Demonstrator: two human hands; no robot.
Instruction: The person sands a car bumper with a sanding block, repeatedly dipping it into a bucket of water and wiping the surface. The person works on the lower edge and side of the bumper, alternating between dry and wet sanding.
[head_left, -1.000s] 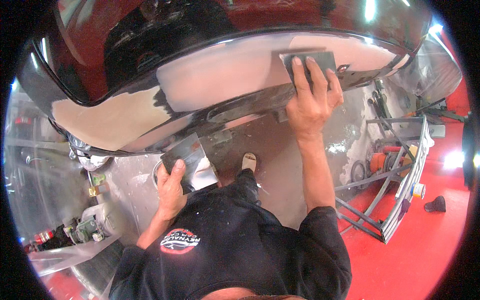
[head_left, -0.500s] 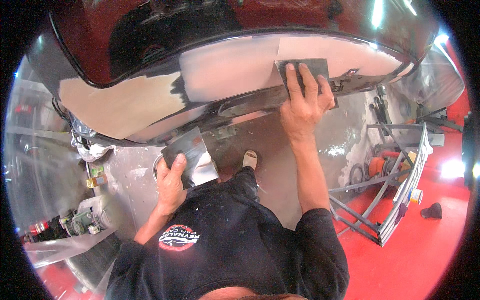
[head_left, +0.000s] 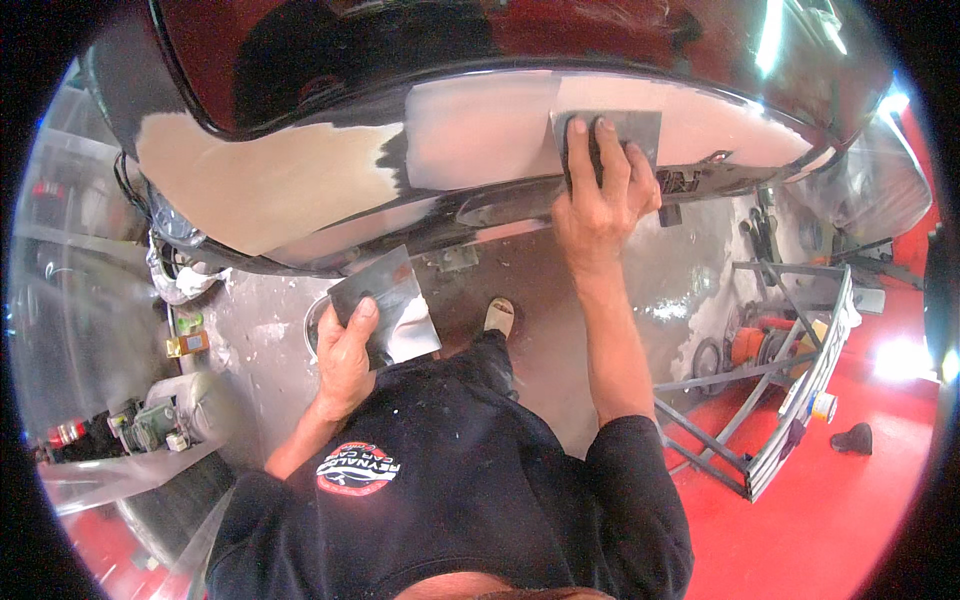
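Observation:
My right hand (head_left: 600, 205) presses a thin, dark grey rectangular spreader (head_left: 640, 130) flat against the car bumper (head_left: 330, 130), fingers spread over its face. Around the spreader, the bumper carries a pale pink smooth patch (head_left: 480, 130). A beige patch (head_left: 260, 180) with a ragged dark edge lies further left. Lower down, my left hand (head_left: 345, 355) grips a square metal plate (head_left: 385, 300), thumb on top; its lower corner shines bright. Part of a round pale rim (head_left: 311, 325) shows behind the left hand, mostly hidden.
At right, a metal frame stand (head_left: 745, 400) rests on the red floor (head_left: 800, 500), beside an orange machine (head_left: 750, 345). Clear plastic sheeting (head_left: 90, 290) hangs at left, near a grey-green machine (head_left: 160, 425). My sandalled foot (head_left: 499, 315) is on the grey floor below the bumper.
The view has turned slightly, so the bumper's left part appears further right. The right hand and spreader sit slightly further left along the bumper. Both hands keep their holds.

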